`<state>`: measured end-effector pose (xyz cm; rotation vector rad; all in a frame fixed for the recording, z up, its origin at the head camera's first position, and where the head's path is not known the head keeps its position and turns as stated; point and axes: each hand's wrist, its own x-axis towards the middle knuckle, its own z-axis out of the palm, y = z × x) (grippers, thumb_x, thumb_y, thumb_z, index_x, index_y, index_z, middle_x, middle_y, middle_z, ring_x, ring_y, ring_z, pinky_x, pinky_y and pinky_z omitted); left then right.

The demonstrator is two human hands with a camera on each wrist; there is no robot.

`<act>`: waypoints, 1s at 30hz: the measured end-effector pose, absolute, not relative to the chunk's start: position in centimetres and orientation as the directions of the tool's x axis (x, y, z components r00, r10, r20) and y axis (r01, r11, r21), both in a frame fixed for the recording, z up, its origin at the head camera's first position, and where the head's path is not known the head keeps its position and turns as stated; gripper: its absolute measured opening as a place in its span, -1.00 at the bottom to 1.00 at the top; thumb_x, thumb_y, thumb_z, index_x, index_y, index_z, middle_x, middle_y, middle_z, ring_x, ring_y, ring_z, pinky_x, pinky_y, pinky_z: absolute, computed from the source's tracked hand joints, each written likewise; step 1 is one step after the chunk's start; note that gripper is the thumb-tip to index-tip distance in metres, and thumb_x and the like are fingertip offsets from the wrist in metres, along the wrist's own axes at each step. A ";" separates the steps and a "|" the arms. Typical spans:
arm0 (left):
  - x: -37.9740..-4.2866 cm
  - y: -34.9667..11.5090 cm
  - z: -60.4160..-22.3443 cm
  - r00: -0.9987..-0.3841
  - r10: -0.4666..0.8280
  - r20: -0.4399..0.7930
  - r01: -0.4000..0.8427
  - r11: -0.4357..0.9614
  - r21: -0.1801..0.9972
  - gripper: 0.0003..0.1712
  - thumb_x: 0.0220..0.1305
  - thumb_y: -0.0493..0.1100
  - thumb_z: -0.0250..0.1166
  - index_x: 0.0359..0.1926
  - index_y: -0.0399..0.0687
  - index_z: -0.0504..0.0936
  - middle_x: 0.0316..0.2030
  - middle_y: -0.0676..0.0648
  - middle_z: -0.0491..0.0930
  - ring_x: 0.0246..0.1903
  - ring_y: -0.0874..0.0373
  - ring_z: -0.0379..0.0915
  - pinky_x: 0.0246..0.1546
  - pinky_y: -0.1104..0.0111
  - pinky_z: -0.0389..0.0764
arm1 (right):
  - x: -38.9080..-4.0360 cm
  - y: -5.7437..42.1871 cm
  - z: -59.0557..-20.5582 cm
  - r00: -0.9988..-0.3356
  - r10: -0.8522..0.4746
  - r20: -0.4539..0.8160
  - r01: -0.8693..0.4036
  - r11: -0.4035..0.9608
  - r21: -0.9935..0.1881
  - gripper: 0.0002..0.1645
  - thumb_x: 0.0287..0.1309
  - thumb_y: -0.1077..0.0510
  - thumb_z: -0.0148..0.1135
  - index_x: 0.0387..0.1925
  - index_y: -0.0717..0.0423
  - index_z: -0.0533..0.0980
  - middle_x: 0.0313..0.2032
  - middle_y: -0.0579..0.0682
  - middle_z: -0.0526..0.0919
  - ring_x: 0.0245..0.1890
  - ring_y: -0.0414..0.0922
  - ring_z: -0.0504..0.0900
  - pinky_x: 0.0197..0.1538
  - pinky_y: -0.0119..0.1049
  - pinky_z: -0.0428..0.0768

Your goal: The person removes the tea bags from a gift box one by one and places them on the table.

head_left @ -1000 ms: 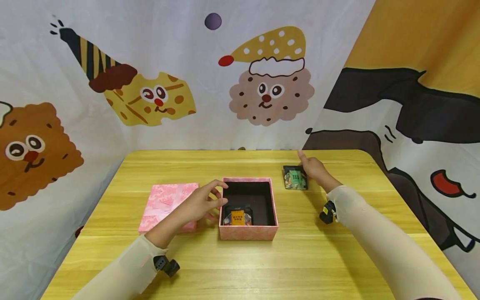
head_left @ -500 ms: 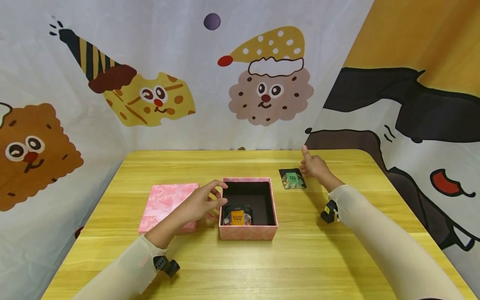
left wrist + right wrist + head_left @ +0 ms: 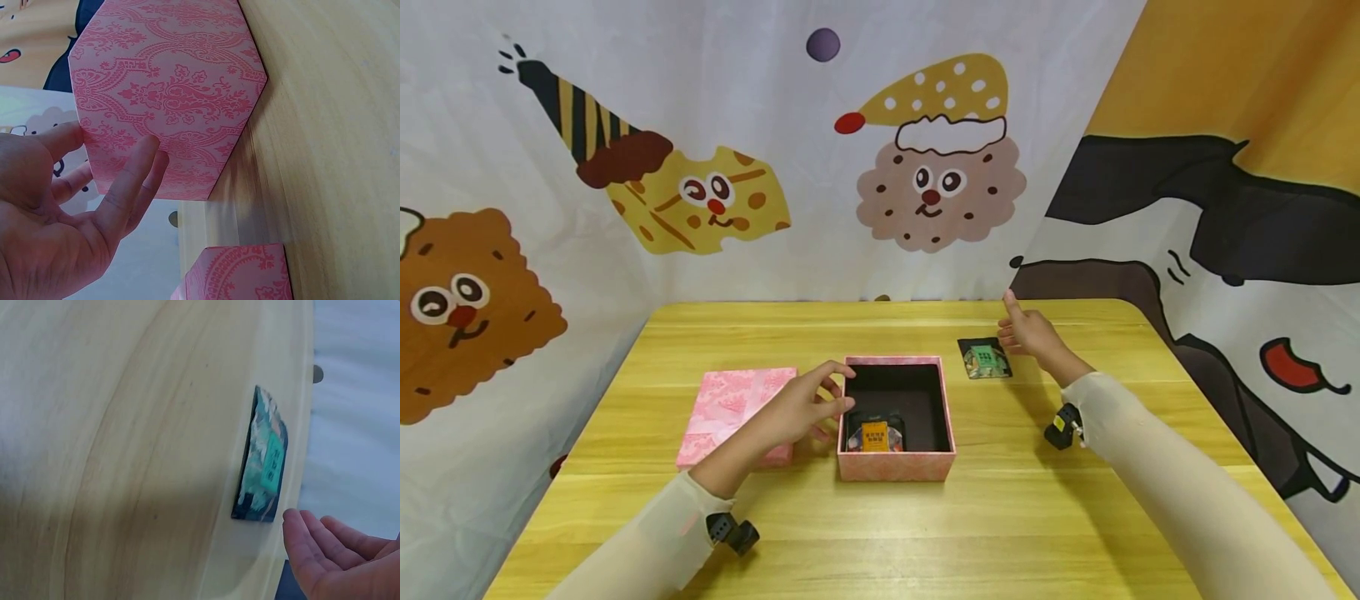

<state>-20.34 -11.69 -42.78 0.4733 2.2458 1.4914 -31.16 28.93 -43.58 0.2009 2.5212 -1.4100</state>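
A pink patterned gift box (image 3: 895, 467) with a black inside stands open-topped on the table. Inside it, at the front left, lies a dark packet with an orange label (image 3: 875, 437). My left hand (image 3: 801, 404) is at the box's left side, its spread fingers resting against the patterned outer wall (image 3: 175, 87) and the rim. My right hand (image 3: 1033, 333) is held beside a black packet with a green label (image 3: 987, 358), thumb raised and fingers extended, holding nothing. In the right wrist view the fingertips (image 3: 292, 515) come close to the lower end of that packet, which lies on the wood.
The pink box lid (image 3: 730, 408) with a ribbon pattern lies on the table (image 3: 887, 542) left of the box, partly behind the left forearm. A white cartoon-printed curtain (image 3: 715, 275) hangs behind the table's far edge.
My right hand has come off the green-labelled packet and shifted slightly right; the packet now lies a little further left and flat. My left hand stays at the box.
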 end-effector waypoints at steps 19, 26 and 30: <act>-20.2 -11.7 -42.8 -0.865 0.479 -0.152 0.050 0.383 0.922 -0.52 0.50 -0.20 0.27 0.36 -0.02 0.41 -0.04 -0.26 0.46 -0.26 -0.16 0.67 -0.44 -0.02 0.79 | -29.5 26.1 -40.8 -0.935 -0.175 -0.309 0.231 0.359 -0.904 0.19 0.42 -0.57 -0.44 0.40 0.43 0.31 0.28 0.49 0.46 0.17 0.30 0.63 0.25 0.14 0.61; -20.2 -11.7 -42.6 -0.863 0.483 -0.148 0.057 0.383 0.922 -0.52 0.50 -0.20 0.27 0.36 0.01 0.41 -0.04 -0.25 0.46 -0.30 0.04 0.65 -0.41 -0.04 0.79 | -28.8 24.9 -39.8 -0.918 -0.202 -0.342 0.285 0.264 -0.922 0.15 0.43 -0.56 -0.40 0.39 0.40 0.32 0.30 0.49 0.44 0.19 0.30 0.62 0.30 0.20 0.54; -20.2 -11.7 -42.7 -0.864 0.482 -0.142 0.065 0.387 0.920 -0.52 0.51 -0.20 0.26 0.36 0.00 0.40 -0.05 -0.25 0.46 -0.30 0.04 0.65 -0.43 -0.02 0.79 | -28.3 24.1 -39.1 -0.910 -0.216 -0.355 0.304 0.235 -0.923 0.15 0.41 -0.57 -0.37 0.37 0.40 0.33 0.27 0.45 0.48 0.21 0.32 0.59 0.29 0.19 0.55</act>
